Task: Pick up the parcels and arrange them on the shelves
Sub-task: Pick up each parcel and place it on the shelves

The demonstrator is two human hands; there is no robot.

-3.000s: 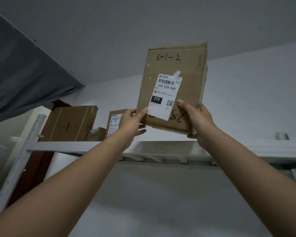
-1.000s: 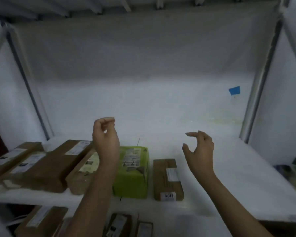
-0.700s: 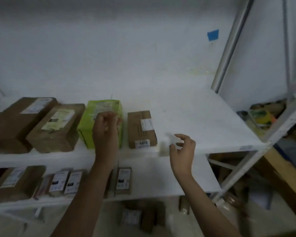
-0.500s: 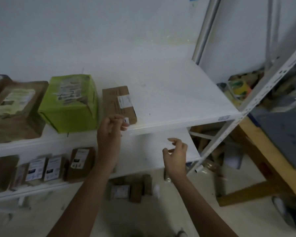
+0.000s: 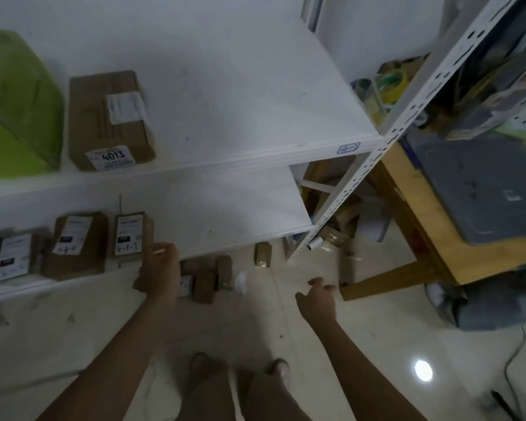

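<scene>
Left hand (image 5: 160, 270) loosely curled before lower shelf (image 5: 225, 214), grip empty, right hand (image 5: 318, 300) slack and empty near floor parcels (image 5: 207, 281), brown box (image 5: 110, 120) on upper shelf (image 5: 255, 101).

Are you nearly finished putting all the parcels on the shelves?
Partly. Already shelved: the green parcel and the 4013 box on the upper shelf, plus labelled parcels on the lower shelf. In hand: nothing; the left hand and right hand are both empty. Left: several small brown parcels lie on the floor.
</scene>
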